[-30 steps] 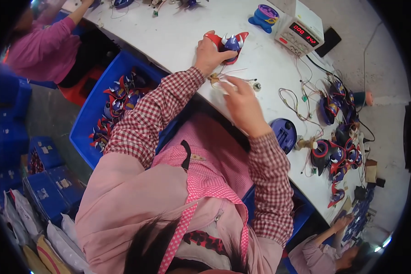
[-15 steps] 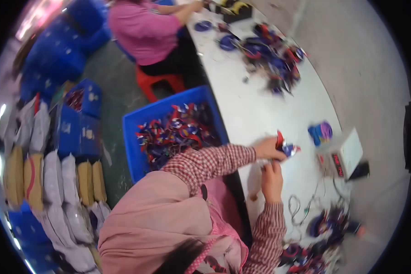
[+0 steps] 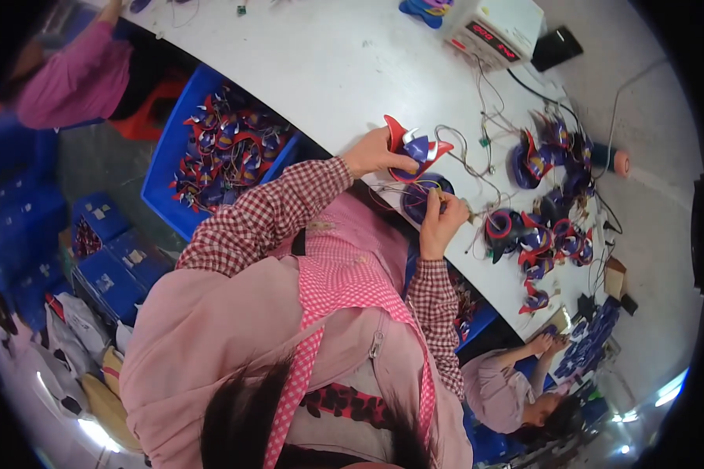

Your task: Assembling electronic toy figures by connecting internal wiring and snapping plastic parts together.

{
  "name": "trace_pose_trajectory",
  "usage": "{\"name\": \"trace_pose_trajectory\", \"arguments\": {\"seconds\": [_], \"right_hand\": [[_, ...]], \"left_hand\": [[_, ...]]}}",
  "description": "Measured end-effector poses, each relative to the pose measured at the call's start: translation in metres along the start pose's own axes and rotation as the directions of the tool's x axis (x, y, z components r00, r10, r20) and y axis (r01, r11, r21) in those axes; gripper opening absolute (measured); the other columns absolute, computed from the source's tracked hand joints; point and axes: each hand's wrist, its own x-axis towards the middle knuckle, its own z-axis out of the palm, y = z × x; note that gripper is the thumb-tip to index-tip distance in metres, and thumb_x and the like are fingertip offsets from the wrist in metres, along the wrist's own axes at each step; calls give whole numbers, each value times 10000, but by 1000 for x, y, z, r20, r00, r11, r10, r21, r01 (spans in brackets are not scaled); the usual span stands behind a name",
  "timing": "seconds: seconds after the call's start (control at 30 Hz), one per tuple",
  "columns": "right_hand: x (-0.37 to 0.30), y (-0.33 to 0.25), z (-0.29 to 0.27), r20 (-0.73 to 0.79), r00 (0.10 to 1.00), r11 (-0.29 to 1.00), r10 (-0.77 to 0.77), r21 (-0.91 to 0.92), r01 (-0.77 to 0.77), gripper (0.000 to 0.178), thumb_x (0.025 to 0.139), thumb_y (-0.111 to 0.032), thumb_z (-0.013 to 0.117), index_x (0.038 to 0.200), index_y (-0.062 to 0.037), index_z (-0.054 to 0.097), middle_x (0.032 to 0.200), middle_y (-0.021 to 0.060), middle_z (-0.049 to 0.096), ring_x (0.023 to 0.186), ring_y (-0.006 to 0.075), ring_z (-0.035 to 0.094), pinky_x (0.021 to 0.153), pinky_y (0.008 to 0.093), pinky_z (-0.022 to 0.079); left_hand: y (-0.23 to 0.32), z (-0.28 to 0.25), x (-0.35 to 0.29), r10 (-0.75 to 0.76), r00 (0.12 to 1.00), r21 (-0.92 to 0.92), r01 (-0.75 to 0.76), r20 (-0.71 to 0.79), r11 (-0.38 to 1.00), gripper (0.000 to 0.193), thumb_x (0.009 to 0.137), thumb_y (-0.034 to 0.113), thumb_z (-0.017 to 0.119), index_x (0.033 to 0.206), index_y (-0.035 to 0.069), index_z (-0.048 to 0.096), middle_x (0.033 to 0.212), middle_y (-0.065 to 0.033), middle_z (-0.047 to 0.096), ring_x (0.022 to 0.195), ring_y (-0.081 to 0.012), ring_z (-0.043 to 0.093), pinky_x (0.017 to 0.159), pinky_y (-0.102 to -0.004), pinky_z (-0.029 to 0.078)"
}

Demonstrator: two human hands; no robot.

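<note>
Purple toy (image 3: 419, 148) (white-horned) in left hand (image 3: 373, 155)

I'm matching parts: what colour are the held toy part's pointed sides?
Pointed sides: red, best in head view.

Flared toy part of glossy red and purple plastic with two pale pointed horns (image 3: 419, 150) | held at its lower left, horns directed away from the wearer | thin coloured wires (image 3: 392, 187) trailing near its lower edge | round dark purple plastic shell (image 3: 413, 205) | just nearer the wearer, partly covered, inner detail unclear
</note>
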Motion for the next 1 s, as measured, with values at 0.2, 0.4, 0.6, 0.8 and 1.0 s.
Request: {"name": "trace_pose_trajectory", "arguments": {"seconds": [0.2,0.4,0.6,0.8,1.0], "right_hand": [[-19,16,21,-167,986,997,-19,-79,6,232,838,-285,622,905,-64,609,1187,205,480,1080,374,414,917,472,323],[-17,30,9,59,986,893,-159,-416,169,218,785,-316,652,876,-118,637,1201,189,480,1085,402,401,869,518,344],[9,28,10,258,946,884,-197,-371,285,161,768,-207,673,853,-74,642,1039,149,524,887,346,528,730,433,433],[36,24,-8,553,830,914,-72,-296,277,199,792,-193,670,871,-18,619,928,135,553,779,297,547,698,391,434],[35,-107,-3,659,750,975,-53,-127,180,137,801,-118,663,849,-15,586,902,116,538,781,245,515,677,328,428]], "left_hand": [[-15,22,-17,-121,991,137,111,64,984,496,667,157,788,1071,-16,558,986,-80,630,888,-128,584,800,-279,478],[-48,49,-30,-17,1000,-134,18,10,991,540,657,263,791,1055,-11,551,934,-105,634,845,-158,590,757,-295,483],[-56,39,-44,103,977,86,-88,-187,992,555,606,275,801,998,-26,550,936,-158,627,840,-242,595,760,-338,478],[-51,17,-47,28,989,3,-28,-146,1000,528,572,271,794,952,-19,568,869,-181,641,811,-225,627,681,-334,486],[-21,-40,-88,43,994,-526,-92,-104,845,448,609,190,788,940,-18,568,851,-116,646,809,-150,613,676,-290,483]]}}
